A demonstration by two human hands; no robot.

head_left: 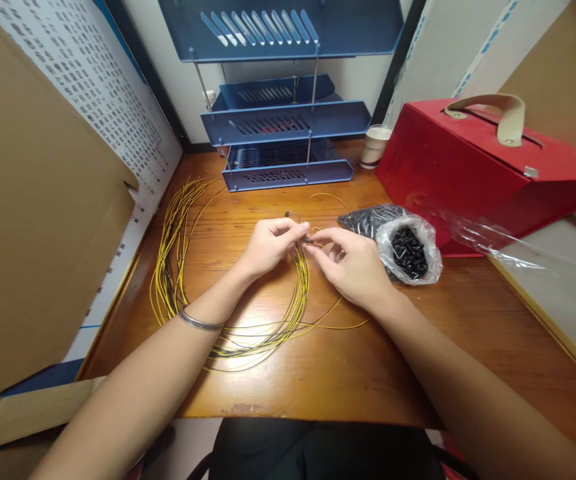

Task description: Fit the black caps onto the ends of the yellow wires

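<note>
My left hand [271, 243] and my right hand [353, 263] meet over the middle of the wooden desk [368, 360]. Both pinch at one spot, where a small black piece [308, 239] sits on the end of a thin yellow wire [325, 197] that loops up behind my fingers. A bundle of yellow wires [288, 320] runs under my hands and curls toward me. Another sheaf of yellow wires [171, 253] lies at the left. An open clear plastic bag of small black parts [408, 252] rests just right of my right hand.
A blue stacked letter tray [288, 123] stands at the back. A red box with a tan handle [488, 167] fills the right, with a paper cup [375, 145] beside it. Brown cardboard [33, 200] and a printed sheet [98, 87] line the left.
</note>
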